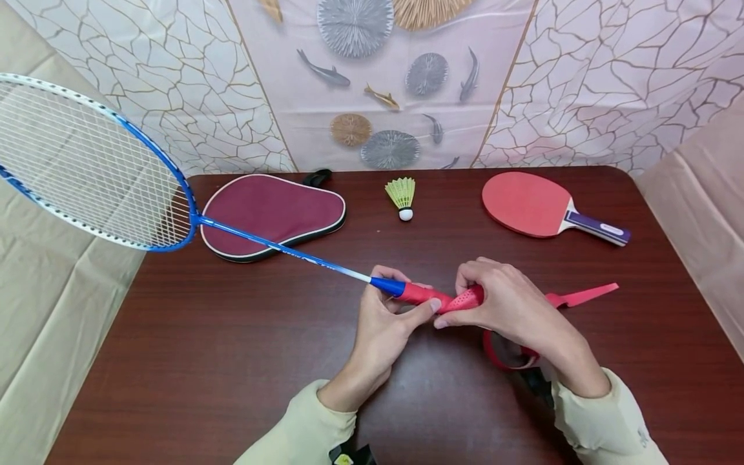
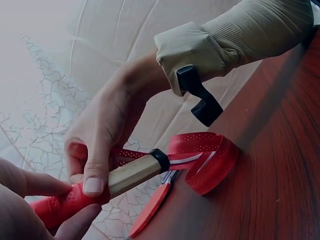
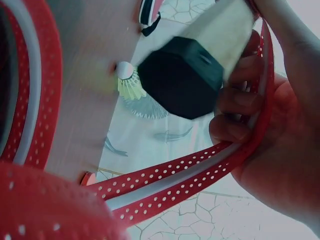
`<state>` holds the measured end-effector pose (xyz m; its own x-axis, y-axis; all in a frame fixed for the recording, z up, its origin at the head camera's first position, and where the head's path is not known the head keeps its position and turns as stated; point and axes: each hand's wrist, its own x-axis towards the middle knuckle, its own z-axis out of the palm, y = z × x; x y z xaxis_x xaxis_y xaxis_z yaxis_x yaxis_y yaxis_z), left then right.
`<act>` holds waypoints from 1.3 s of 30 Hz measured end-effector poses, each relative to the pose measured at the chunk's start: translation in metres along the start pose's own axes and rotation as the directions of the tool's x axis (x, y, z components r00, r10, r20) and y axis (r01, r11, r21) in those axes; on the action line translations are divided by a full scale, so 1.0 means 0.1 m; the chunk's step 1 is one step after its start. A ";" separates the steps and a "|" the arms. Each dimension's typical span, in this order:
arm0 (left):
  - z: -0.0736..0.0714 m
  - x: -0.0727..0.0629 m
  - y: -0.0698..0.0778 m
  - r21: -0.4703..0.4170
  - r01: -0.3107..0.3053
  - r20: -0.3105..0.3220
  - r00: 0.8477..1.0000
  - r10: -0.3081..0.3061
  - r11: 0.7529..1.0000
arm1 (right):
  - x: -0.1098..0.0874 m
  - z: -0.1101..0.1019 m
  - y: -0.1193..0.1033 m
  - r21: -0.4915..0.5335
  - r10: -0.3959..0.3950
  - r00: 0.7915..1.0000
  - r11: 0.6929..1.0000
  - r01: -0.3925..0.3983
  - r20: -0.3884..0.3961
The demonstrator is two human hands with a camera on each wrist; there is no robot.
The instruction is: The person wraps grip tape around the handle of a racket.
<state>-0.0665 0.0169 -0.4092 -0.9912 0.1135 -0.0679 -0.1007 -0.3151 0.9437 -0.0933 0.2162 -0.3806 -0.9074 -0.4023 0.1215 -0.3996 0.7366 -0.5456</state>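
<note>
A blue and white badminton racket [image 1: 316,260] is held up at a slant, its strung head at the upper left of the head view. My left hand [image 1: 380,336] grips its handle, thumb on the part wrapped in red. Perforated red grip tape [image 1: 589,296] is pinched at the handle by my right hand [image 1: 517,303], the thumb pressing on the wrap in the left wrist view. Beyond the wrap, bare wood [image 2: 135,175] leads to a black butt cap [image 3: 180,77]. The tape runs under the right fingers and hangs in loose loops [image 2: 215,160] beside the handle.
A maroon paddle case [image 1: 273,213] lies at the table's back left, partly behind the racket. Near the back middle sits a yellow shuttlecock [image 1: 402,197]. To the right is a red table tennis paddle [image 1: 526,203]. A patterned cloth [image 1: 383,84] hangs behind the brown table [image 1: 232,361].
</note>
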 end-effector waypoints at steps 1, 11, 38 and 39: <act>0.00 0.00 0.00 0.002 -0.002 -0.001 1.000 0.002 1.000 | 0.00 -0.01 0.00 0.006 -0.009 1.000 1.000 0.009 0.003; -0.02 0.02 0.00 0.000 -0.031 -0.006 0.999 0.031 1.000 | -0.06 -0.19 0.03 0.109 -0.123 0.992 0.986 0.122 0.001; 0.01 -0.03 0.04 0.044 0.028 0.046 0.998 -0.030 0.999 | -0.05 -0.11 0.13 0.143 -0.132 0.978 0.984 0.109 0.163; 0.01 -0.03 0.04 0.043 0.030 0.050 0.998 -0.033 0.999 | -0.05 -0.11 0.13 0.145 -0.137 0.975 0.983 0.112 0.176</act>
<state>-0.0637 0.0161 -0.4049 -0.9819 0.1703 -0.0824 -0.1271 -0.2708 0.9542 -0.0954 0.2340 -0.3795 -0.8069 -0.5888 0.0469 -0.4753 0.6001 -0.6434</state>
